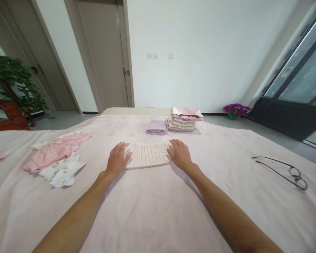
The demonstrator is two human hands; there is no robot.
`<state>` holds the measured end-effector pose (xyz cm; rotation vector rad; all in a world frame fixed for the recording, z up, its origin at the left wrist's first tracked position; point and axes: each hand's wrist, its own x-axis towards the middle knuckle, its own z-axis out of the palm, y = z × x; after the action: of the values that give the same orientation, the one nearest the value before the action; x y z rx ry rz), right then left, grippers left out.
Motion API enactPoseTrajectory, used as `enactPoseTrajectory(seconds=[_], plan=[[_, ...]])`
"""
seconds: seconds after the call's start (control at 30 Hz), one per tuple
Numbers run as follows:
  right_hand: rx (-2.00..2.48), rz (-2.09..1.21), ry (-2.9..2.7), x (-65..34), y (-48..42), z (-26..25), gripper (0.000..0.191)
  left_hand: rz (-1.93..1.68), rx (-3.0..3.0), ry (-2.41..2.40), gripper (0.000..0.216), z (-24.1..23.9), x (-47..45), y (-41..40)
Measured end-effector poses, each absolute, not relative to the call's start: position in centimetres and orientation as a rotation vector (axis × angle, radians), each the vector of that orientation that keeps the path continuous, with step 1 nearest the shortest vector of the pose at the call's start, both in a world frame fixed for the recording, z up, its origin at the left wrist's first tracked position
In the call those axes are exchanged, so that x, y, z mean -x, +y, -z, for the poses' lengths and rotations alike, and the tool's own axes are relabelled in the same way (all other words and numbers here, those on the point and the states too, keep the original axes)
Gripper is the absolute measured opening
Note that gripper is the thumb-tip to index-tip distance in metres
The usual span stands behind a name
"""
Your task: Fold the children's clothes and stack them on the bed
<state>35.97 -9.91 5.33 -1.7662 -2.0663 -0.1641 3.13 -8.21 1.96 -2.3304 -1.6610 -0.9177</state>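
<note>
Fingers of the left hand [117, 158] and right hand [180, 154] lay flat and slightly spread, pressing the ends of a folded, ribbed, striped cream cloth [147, 155] on the soft pink bedspread [152, 211]. Beyond sat a folded lilac cloth [157, 127] and a neat garment stack [184, 119]; thin wire glasses [284, 170] lay well to the right.

Bed [152, 211] open toward 6; stack [184, 119] blocks 12, loose clothes [58, 156] 9, glasses [284, 172] 3.
</note>
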Motion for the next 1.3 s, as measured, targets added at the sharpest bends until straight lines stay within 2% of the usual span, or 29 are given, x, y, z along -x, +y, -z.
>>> enactPoseTrajectory(seconds=[0.13,0.3,0.43,0.67,0.8,0.93,1.13,1.3], plan=[[1.641,0.150,-2.305,-34.2,-10.5,-3.9,0.054,0.709,2.465,-1.610,0.050,-0.9,-3.0,-8.2],[1.670,0.095,-2.358,-34.9,-10.3,-2.1,0.051,0.563,2.549,-1.719,0.057,0.3,-0.9,-8.0],[1.674,0.113,-2.338,-35.3,-10.2,-1.9,0.052,0.657,2.592,-1.623,0.057,-0.5,0.3,-8.3],[1.652,0.087,-2.325,-35.2,-10.1,-1.7,0.052,0.765,2.747,-1.441,0.033,-1.3,1.3,-10.1],[1.616,-0.065,-2.216,-36.1,-9.4,-1.3,0.050,0.787,2.696,-1.522,0.028,-0.9,1.6,-10.4],[1.593,-0.205,-1.875,-37.9,-8.2,-0.6,0.050,0.779,2.605,-1.519,0.024,-1.3,1.0,-10.3],[1.613,-0.203,-1.684,-39.0,-7.3,0.3,0.046,0.922,2.618,-1.419,0.034,-2.8,-2.9,-9.8],[1.594,-0.279,-1.608,-38.9,-7.3,0.4,0.043,0.842,2.734,-1.338,0.042,-3.0,-6.6,-8.6]])
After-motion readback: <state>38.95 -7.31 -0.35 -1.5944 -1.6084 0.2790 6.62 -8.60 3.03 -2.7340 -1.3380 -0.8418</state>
